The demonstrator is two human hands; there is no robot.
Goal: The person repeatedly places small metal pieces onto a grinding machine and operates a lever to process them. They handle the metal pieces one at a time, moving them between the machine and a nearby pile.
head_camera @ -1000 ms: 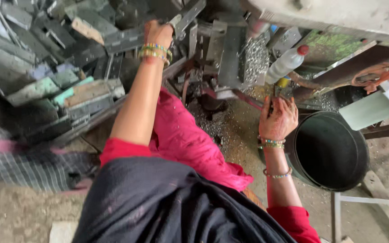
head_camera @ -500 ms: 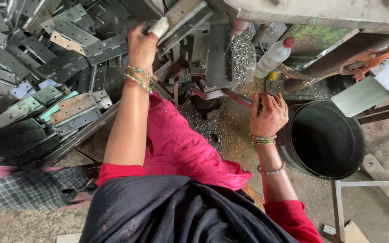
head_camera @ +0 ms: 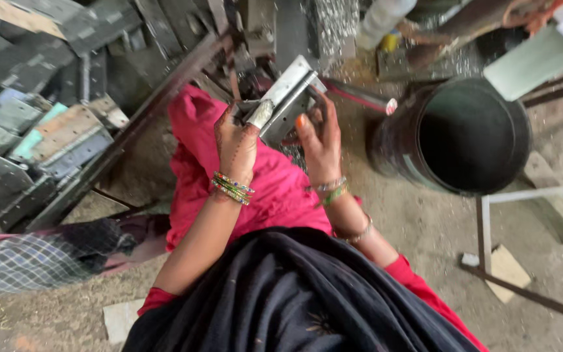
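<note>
A grey metal channel piece (head_camera: 288, 94) is held over my lap, tilted up to the right. My left hand (head_camera: 237, 140) grips its lower end, thumb on top. My right hand (head_camera: 320, 133) touches its right side with the fingers spread along it. Both wrists wear coloured bangles. My lap is covered in pink cloth (head_camera: 216, 169), with a dark shawl (head_camera: 288, 300) below it.
A heap of grey metal channel pieces (head_camera: 40, 124) lies at the left. A large dark empty bucket (head_camera: 464, 133) stands at the right. A white plastic bottle (head_camera: 382, 19) and metal shavings (head_camera: 333, 23) are at the top. A thin metal frame (head_camera: 490, 221) lies on the dusty floor.
My left hand pulled a metal piece from the heap down to my lap. My right hand came across from near the bucket and now touches the piece.
</note>
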